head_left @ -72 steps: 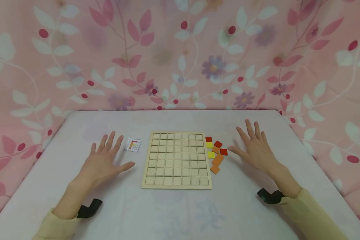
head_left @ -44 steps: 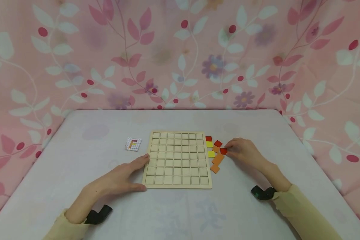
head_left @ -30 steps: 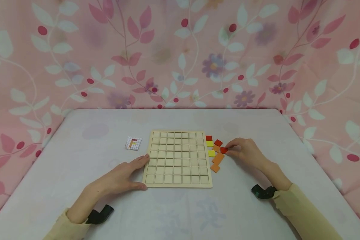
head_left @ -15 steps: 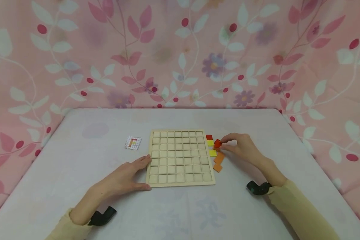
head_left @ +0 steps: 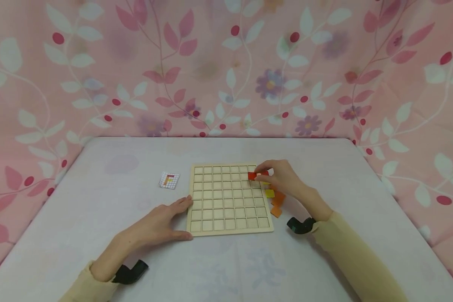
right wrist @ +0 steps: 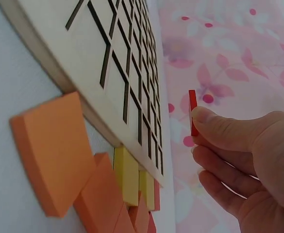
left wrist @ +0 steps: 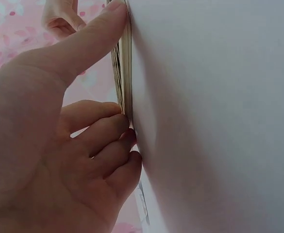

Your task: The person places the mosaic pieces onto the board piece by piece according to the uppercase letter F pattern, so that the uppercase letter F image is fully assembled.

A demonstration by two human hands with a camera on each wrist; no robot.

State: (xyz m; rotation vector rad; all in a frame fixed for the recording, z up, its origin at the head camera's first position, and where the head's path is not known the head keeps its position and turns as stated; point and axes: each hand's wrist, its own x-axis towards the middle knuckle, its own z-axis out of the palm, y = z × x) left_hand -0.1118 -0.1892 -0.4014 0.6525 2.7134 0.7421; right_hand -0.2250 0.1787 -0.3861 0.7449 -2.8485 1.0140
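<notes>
A red tile [head_left: 251, 176] is pinched between the thumb and fingers of my right hand [head_left: 285, 178], over the upper right part of the wooden grid board [head_left: 230, 233]. In the right wrist view the red tile [right wrist: 193, 112] is held on edge, clear of the board [right wrist: 44, 53], by my right hand [right wrist: 243, 160]. My left hand [head_left: 151, 226] rests at the board's left side, thumb and fingertips touching its edge. The left wrist view shows my left hand [left wrist: 59, 141] with its thumb on the board's edge [left wrist: 127, 73].
Right of the board lie orange tiles [head_left: 276, 211], a yellow tile [head_left: 269, 193] and others partly hidden by my right hand. A small paper card [head_left: 169, 180] with a coloured figure on a grid lies left of the board. Patterned cloth [head_left: 211, 63] hangs behind the table.
My right hand has picked up a red tile from the group and carried it left over the board. My left hand has come to the board's edge, and the board has shifted slightly right.
</notes>
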